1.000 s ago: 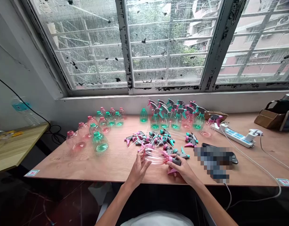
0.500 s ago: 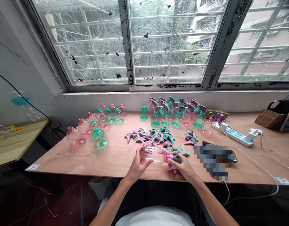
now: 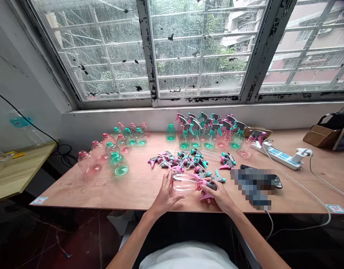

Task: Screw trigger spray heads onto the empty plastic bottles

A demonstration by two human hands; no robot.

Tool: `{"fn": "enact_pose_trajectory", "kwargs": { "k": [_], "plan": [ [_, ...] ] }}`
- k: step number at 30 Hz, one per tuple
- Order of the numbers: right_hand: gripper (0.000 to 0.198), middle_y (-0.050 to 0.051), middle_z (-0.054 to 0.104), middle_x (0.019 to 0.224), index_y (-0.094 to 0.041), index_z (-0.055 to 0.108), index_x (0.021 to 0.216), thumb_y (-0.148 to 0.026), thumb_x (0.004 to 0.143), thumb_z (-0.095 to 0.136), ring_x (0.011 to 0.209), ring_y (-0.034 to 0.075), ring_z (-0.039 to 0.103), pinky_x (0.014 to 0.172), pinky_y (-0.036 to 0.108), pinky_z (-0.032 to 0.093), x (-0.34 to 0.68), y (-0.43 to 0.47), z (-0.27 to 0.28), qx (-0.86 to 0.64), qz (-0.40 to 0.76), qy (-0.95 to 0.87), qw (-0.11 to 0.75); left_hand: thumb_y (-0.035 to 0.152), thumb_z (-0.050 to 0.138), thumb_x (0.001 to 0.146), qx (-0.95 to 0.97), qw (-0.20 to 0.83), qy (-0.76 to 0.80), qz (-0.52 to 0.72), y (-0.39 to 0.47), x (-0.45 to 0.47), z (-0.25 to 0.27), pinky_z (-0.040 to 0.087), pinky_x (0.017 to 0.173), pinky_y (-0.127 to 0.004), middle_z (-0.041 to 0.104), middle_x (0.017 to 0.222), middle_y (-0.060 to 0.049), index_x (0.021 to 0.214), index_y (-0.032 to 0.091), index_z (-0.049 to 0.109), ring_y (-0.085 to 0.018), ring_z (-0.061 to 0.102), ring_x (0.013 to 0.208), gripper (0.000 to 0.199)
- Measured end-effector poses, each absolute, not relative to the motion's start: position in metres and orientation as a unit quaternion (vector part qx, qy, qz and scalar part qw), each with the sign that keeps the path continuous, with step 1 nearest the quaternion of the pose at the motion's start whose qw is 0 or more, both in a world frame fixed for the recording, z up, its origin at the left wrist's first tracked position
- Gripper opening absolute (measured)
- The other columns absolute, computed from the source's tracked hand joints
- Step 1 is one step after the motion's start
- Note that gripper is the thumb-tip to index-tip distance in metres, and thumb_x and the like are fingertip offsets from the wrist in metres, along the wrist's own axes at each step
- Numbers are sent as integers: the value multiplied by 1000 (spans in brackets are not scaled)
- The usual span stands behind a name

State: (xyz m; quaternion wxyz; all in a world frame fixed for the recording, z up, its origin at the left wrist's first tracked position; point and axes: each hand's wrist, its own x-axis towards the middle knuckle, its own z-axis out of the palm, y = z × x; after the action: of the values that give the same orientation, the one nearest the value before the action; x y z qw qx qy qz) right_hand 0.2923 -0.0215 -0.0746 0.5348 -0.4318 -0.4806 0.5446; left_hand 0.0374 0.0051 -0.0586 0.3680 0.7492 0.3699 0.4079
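Observation:
A clear pink spray bottle (image 3: 185, 183) lies sideways between my hands above the table's front edge. My left hand (image 3: 166, 194) cups its base, thumb and fingers spread around it. At the neck, my right hand (image 3: 219, 194) grips the grey and pink spray head (image 3: 210, 184), whose collar sits against the bottle's mouth. Whether the thread is fully seated I cannot tell. Just beyond my hands lies a heap of loose spray heads (image 3: 183, 160) in pink, teal and grey. A smaller group of spray heads (image 3: 227, 160) lies to the right.
Open pink and green bottles (image 3: 119, 164) stand at the left. Several bottles fitted with spray heads (image 3: 209, 140) stand along the back. On the right are a power strip (image 3: 282, 157) with cables, a blurred dark device (image 3: 252, 186) and a brown box (image 3: 319, 136).
My left thumb has dropped away from the bottle's side and its fingers have opened more. My right fingers have shifted on the spray head. The view has tilted slightly.

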Motion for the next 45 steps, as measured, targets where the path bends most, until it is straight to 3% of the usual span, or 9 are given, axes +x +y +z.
{"fn": "enact_pose_trajectory", "kwargs": {
  "k": [3, 8, 12, 16, 20, 23, 27, 34, 45],
  "plan": [
    [44, -1, 71, 61, -19, 62, 99, -53, 78, 81, 43, 13, 57, 39, 23, 43, 293, -22, -73, -432, 549, -484, 527, 35, 76, 86, 750, 368, 372, 405, 5, 38, -59, 14, 127, -56, 21, 169, -7, 159, 37, 21, -35, 13, 157, 91],
    [42, -3, 70, 62, -19, 64, 98, -50, 76, 83, 42, 11, 56, 39, 21, 43, 293, -23, -72, -430, 555, -494, 512, 34, 77, 85, 743, 395, 361, 401, 6, 38, -61, 32, 122, -52, 20, 169, -11, 161, 35, 9, -36, 32, 150, 102],
    [43, -4, 68, 63, -18, 65, 102, -46, 76, 84, 42, 10, 55, 39, 20, 44, 294, -24, -71, -432, 548, -498, 514, 37, 79, 83, 737, 413, 354, 401, 8, 39, -63, 31, 122, -51, 27, 166, -14, 161, 30, 9, -36, 31, 151, 106],
    [41, -2, 70, 63, -18, 63, 100, -48, 79, 81, 45, 11, 57, 40, 20, 45, 294, -23, -72, -433, 544, -495, 521, 34, 79, 84, 734, 416, 350, 407, 7, 38, -62, 23, 125, -50, 23, 168, -10, 160, 35, 14, -35, 26, 153, 100],
    [40, -1, 71, 64, -19, 62, 100, -49, 81, 80, 46, 11, 59, 40, 19, 45, 294, -23, -72, -431, 545, -492, 523, 34, 74, 88, 730, 437, 335, 405, 7, 39, -62, 37, 118, -51, 18, 169, -9, 160, 40, 7, -34, 50, 137, 99],
    [42, -3, 69, 63, -19, 62, 102, -47, 78, 83, 44, 11, 58, 39, 19, 46, 294, -23, -73, -430, 547, -493, 522, 36, 80, 83, 720, 463, 328, 399, 8, 39, -63, 43, 113, -53, 20, 168, -14, 160, 39, -3, -35, 54, 133, 113],
    [43, -3, 69, 63, -19, 63, 103, -44, 77, 84, 45, 12, 59, 40, 20, 47, 294, -22, -73, -432, 547, -494, 520, 38, 77, 86, 712, 484, 327, 391, 9, 39, -64, 39, 115, -54, 26, 165, -15, 160, 38, -2, -37, 47, 139, 109],
    [40, -3, 69, 64, -19, 62, 101, -45, 79, 82, 45, 11, 58, 38, 20, 45, 292, -22, -73, -431, 548, -492, 522, 37, 77, 86, 713, 479, 327, 393, 7, 38, -61, 34, 119, -54, 0, 172, -9, 160, 40, 0, -37, 48, 137, 106],
    [44, -5, 67, 61, -20, 61, 105, -44, 76, 85, 44, 10, 57, 40, 20, 48, 293, -23, -73, -429, 553, -486, 524, 37, 78, 85, 709, 489, 327, 388, 5, 38, -54, 29, 122, -54, 9, 172, -10, 161, 37, 5, -37, 43, 143, 105]
  ]
}}
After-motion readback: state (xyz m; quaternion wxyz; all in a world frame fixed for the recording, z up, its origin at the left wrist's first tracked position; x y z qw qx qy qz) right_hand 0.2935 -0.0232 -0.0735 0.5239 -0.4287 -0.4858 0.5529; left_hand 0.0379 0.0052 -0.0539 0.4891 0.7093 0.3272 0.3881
